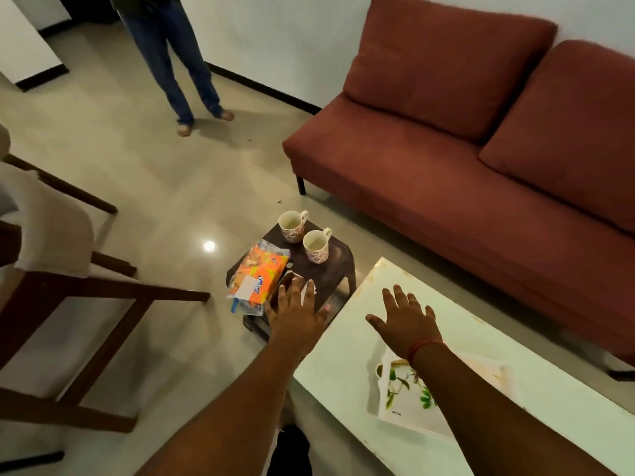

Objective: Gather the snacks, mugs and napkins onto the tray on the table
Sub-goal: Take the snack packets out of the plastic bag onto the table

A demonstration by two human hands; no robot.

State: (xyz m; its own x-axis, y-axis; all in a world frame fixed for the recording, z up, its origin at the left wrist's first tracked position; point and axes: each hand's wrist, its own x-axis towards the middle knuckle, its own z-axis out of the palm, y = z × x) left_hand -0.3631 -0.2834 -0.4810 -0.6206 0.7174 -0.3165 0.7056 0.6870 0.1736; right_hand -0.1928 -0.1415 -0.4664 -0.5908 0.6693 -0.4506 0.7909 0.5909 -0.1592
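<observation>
The tray (443,400) lies bare on the near white tabletop (343,389), while snack packet (258,276) and two mugs (292,225) wait on the far dark stool (338,269), so nothing looks gathered; left hand (297,314) and right hand (405,324) each have a released, empty grip.
</observation>
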